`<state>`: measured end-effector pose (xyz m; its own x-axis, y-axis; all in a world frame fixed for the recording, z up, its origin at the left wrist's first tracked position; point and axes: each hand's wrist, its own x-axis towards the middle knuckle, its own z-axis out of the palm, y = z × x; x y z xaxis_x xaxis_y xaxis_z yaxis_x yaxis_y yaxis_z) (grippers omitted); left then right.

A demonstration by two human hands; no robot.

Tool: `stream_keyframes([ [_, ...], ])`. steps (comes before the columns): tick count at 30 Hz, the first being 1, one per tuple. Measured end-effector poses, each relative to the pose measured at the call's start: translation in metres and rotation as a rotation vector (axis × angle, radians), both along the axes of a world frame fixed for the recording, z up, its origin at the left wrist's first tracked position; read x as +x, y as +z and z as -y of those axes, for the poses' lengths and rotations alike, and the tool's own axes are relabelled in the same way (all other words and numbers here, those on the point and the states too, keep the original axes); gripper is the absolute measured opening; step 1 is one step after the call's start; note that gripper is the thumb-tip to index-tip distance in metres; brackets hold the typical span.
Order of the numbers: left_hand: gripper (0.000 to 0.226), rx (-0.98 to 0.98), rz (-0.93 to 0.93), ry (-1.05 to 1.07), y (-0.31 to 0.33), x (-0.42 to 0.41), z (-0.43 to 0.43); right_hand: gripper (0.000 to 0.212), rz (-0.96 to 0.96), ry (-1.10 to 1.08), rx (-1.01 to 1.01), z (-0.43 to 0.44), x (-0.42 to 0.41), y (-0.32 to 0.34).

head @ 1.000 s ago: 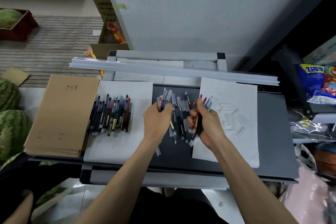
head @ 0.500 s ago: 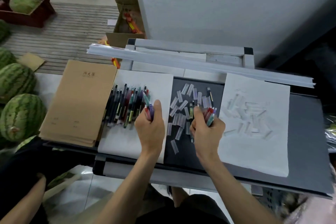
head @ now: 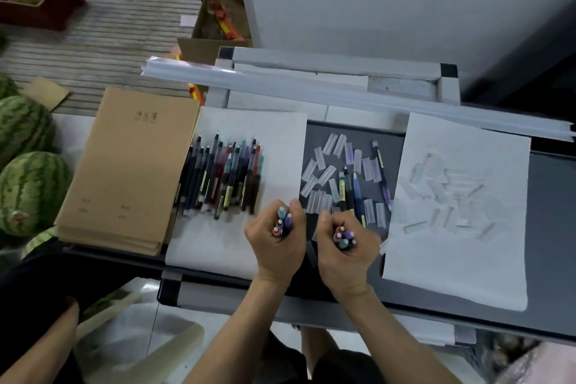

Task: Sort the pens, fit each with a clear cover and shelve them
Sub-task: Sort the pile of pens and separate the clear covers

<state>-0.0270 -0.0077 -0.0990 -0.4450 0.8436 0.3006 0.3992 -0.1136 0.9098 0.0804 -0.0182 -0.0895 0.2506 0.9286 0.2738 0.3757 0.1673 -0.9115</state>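
1. The left hand is closed in a fist around a small bundle of pens, tips up, over the near edge of the left paper sheet; the right hand is likewise clamped on its own bundle, over the dark tray between the two sheets.
2. The step in hand looks like sorting; each fist gathers one group, and the sorted row of pens already lies on the left sheet, just beside the stack of brown notebooks.
3. To do it well, I would keep each bundle upright and square so the coloured ends read at a glance; then lay the left bundle down parallel to the row, tips the same way, without nudging the pens already placed.
4. A few loose pens lie on the tray among the clear covers; lift these singly, since the covers are light and likely to scatter.
5. More clear covers lie on the right paper sheet, well apart from the row.
6. Hard to make out: how many pens each fist holds, as the barrels are hidden inside the palms; the covers on the right sheet are nearly invisible against the white; the left bundle is slightly blurred; no shelf for the finished pens can be identified.
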Motion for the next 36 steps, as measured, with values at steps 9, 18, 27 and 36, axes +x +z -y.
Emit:
stream_keyframes([
  [9, 0.041, -0.027, 0.015, -0.021, -0.004, 0.0, 0.002, 0.045, -0.038, 0.018, -0.055, 0.002, 0.001, -0.011],
  [18, 0.047, -0.072, 0.032, 0.056, 0.001, 0.006, -0.002, 0.061, -0.02, -0.035, -0.08, -0.003, -0.006, -0.005],
  [27, 0.053, -0.137, 0.121, 0.043, 0.033, 0.003, -0.009, 0.045, -0.173, -0.013, -0.284, -0.018, -0.016, 0.025],
  [36, 0.031, -0.545, 0.0, 0.047, 0.085, -0.073, -0.038, 0.026, -0.653, 0.161, -0.998, -0.059, -0.055, 0.064],
])
